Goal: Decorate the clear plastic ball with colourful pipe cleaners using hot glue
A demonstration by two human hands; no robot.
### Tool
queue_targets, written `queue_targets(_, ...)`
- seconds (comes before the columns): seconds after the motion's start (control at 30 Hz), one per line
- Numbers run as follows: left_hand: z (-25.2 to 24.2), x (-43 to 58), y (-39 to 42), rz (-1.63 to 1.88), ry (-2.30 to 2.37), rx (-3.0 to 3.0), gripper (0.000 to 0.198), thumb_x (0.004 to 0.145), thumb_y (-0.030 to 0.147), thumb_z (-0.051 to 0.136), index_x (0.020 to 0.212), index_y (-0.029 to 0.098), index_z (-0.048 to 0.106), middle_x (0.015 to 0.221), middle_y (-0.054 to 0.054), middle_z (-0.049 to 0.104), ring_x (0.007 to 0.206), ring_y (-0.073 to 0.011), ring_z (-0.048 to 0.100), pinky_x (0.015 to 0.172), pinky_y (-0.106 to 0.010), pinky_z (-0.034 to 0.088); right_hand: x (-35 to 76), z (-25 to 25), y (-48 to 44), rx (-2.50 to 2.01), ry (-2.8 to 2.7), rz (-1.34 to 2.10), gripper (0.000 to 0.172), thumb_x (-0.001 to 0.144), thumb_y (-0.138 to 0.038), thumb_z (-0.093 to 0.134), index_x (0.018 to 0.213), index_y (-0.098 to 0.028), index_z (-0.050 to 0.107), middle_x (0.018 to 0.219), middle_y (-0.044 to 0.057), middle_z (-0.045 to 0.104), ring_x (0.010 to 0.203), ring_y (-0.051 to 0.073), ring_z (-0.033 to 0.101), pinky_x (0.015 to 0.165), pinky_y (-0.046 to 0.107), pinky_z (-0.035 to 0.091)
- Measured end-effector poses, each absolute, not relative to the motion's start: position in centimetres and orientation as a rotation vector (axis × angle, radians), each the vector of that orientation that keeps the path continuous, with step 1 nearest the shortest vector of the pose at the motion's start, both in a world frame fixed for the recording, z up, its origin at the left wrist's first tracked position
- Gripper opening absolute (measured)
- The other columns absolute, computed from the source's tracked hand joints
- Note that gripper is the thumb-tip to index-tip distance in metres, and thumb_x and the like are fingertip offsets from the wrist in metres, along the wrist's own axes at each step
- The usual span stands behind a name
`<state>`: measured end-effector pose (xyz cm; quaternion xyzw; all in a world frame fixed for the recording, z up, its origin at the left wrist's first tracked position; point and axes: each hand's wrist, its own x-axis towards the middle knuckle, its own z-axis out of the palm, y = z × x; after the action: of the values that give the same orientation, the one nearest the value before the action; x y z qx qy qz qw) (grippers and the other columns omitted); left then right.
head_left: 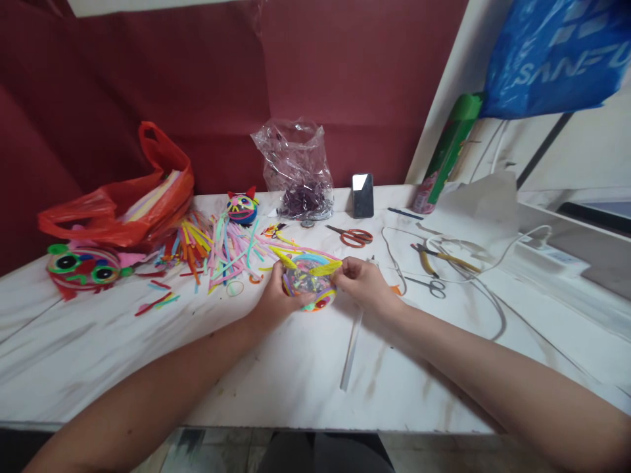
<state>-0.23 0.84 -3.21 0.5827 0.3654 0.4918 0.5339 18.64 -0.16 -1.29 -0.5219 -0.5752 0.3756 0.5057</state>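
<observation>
A round, clear-centred craft ornament (310, 282), ringed with coloured fuzzy strips, is held just above the table. My left hand (279, 294) is closed around its left side, thumb across the near edge. At its upper right, my right hand (362, 281) pinches the end of a yellow fuzzy leaf-shaped piece (325, 268), which lies against the rim. The undersides of the fingers are hidden. Behind the ornament lie loose pink and yellow pipe cleaners (231, 253). A pale flat strip (351, 358) rests below my right hand.
Orange-handled scissors (357, 238), a phone (363, 196) and a clear bag (300, 177) stand or lie behind. Pliers (426, 259), small scissors (436, 287) and cables (493, 309) are at right. At left are a red bag (167, 197) and a decorated animal face (83, 268).
</observation>
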Motion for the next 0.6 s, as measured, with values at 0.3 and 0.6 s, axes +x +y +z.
queue_targets(0.3,-3.42,-0.35,0.94,1.168,0.863,1.406,0.075,0.052,0.027,0.085,0.114,0.022,0.042,0.109,-0.004,0.06,0.102,-0.0234,0.062,0.087,-0.035,0.052,18.45,-0.5,-0.55,-1.288,-1.363,0.94,0.012,0.055,-0.03,0.06,0.055,-0.02,0.052,0.055,-0.004,0.054,0.053,0.01,0.045,0.051,0.023,0.035)
queue_targets(0.6,-3.18,-0.33,0.78,1.153,0.872,1.406,0.076,0.052,0.029,0.085,0.114,0.022,0.042,0.108,-0.005,0.06,0.105,-0.0246,0.061,0.089,-0.036,0.05,18.52,-0.39,-0.6,-1.289,-1.388,0.907,0.014,0.056,-0.031,0.059,0.053,-0.021,0.05,0.051,-0.005,0.05,0.05,0.01,0.043,0.049,0.024,0.033)
